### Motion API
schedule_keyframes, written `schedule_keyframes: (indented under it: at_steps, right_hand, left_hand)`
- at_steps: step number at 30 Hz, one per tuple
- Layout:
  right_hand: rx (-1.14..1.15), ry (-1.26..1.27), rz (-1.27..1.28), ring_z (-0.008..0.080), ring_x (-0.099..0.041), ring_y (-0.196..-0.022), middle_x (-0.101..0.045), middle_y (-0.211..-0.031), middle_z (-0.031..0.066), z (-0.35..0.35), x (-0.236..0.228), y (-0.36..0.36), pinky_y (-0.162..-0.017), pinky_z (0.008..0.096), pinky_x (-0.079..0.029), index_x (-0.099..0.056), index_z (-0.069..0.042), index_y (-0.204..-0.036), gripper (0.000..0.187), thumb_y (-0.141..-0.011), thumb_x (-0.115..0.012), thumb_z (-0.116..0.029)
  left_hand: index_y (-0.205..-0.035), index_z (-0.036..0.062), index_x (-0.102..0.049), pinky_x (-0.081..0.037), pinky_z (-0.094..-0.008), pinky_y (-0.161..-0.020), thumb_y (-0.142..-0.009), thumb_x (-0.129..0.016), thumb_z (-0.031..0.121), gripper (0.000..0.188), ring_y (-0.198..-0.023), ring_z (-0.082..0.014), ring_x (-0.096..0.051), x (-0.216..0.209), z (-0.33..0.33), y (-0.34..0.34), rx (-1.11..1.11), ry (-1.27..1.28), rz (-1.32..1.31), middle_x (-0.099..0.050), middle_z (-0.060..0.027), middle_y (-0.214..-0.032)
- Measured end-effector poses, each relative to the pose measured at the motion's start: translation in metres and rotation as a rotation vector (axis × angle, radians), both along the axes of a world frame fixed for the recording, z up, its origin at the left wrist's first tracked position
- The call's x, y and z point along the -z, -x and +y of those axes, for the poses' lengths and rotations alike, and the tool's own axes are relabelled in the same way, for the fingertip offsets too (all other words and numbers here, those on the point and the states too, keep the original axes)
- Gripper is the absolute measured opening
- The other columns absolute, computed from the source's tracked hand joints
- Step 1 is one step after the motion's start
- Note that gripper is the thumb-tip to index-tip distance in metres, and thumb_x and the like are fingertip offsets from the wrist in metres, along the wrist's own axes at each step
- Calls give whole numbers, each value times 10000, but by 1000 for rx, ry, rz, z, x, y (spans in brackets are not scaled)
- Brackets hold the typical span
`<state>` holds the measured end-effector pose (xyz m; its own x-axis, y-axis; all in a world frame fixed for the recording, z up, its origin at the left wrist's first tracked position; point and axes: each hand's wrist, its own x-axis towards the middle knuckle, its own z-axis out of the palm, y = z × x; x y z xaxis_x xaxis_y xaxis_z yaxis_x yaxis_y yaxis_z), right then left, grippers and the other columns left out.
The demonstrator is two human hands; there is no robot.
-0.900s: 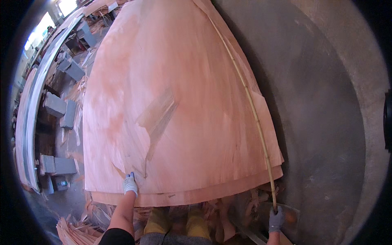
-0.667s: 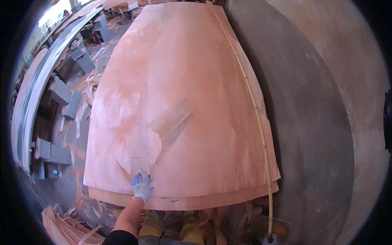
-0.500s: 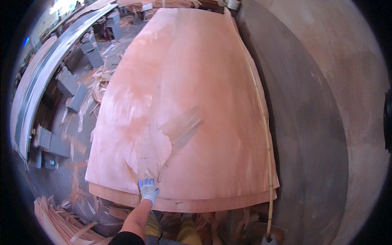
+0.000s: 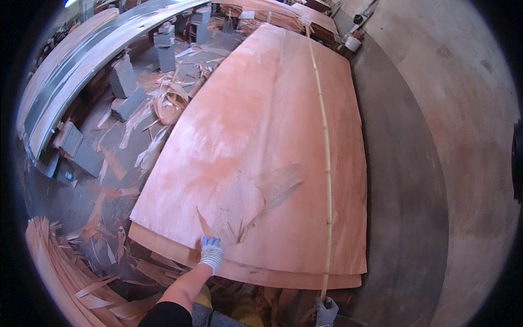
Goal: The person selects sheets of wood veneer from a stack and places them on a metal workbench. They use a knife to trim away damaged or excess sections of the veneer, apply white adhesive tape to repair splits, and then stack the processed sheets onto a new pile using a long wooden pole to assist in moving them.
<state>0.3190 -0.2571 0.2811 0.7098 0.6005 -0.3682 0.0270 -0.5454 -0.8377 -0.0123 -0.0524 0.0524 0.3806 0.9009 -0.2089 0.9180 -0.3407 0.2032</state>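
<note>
Before me lies a stack of large, thin pinkish wood veneer sheets point(image 4: 229, 141). My left hand point(image 4: 211, 255), in a striped white glove with blue fingertips, rests on the top sheet by its near edge. Its fingers lie on the veneer slightly apart, beside a narrow pointed tear point(image 4: 202, 220). Just beyond are small splinters point(image 4: 237, 231) and a ragged greyish-brown patch point(image 4: 280, 182). At the lower edge my right hand point(image 4: 326, 313), in a grey glove, is closed round the near end of a long thin bamboo pole point(image 4: 327, 163). The pole stretches over the sheets toward their far end.
Veneer scraps are heaped point(image 4: 71, 272) at the near left, with more strewn over the floor point(image 4: 122, 204). Grey blocks point(image 4: 124, 76) support a long bench point(image 4: 109, 46) on the left. A grey-brown wall point(image 4: 403, 163) runs along the right, with a white bucket point(image 4: 353, 42) at its far end.
The bamboo pole has swung from the right edge of the stack inward over the sheets. My view has turned, so the stack appears shifted right. My left hand's fingers are less spread.
</note>
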Motion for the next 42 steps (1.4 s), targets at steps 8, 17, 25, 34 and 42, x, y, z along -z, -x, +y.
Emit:
schedule_keyframes:
  at_steps: [8, 17, 25, 34, 42]
  right_hand:
    - [-136, 67, 201, 102, -463, -445, -505, -573, -6, 70, -10, 91, -405, 236, -392, -562, -66, -840, 142, -793, -689, -110]
    - [-176, 49, 204, 87, -413, -355, -458, -480, -8, 138, 7, 101, -325, 231, -306, -477, -123, -657, 254, -777, -701, -116]
    - [-166, 71, 241, 93, -416, -350, -464, -479, 2, 168, 4, 83, -323, 236, -305, -474, -124, -667, 261, -781, -707, -150]
    - [-217, 71, 239, 88, -409, -345, -465, -478, -6, 170, 1, 80, -325, 235, -299, -487, -124, -642, 257, -791, -693, -161]
    - [-237, 61, 238, 89, -409, -351, -467, -483, -6, 154, -22, 62, -323, 230, -290, -518, -113, -659, 221, -786, -692, -162]
  left_hand:
    - [-1238, 254, -544, -131, -549, -1059, -761, -587, 342, 488, -1310, -371, -263, 3, 9, -24, -108, 103, -84, -323, -229, -1401]
    - [-1156, 270, -606, -49, -559, -1081, -767, -578, 377, 404, -1340, -472, -92, 15, 24, -67, -256, 329, -167, -176, -277, -1446]
    - [-1041, 235, -664, -97, -554, -1068, -763, -569, 388, 331, -1312, -461, -180, 4, 31, -86, -192, 342, -150, -264, -264, -1414]
    - [-1121, 48, -561, -255, -494, -991, -782, -530, 302, 425, -1188, -317, -402, 19, 12, -72, -303, 142, -151, -478, -159, -1257]
    - [-989, 20, -590, -369, -423, -875, -733, -534, 120, 281, -982, -295, -529, -131, -24, 83, -112, -141, -424, -583, -151, -1043]
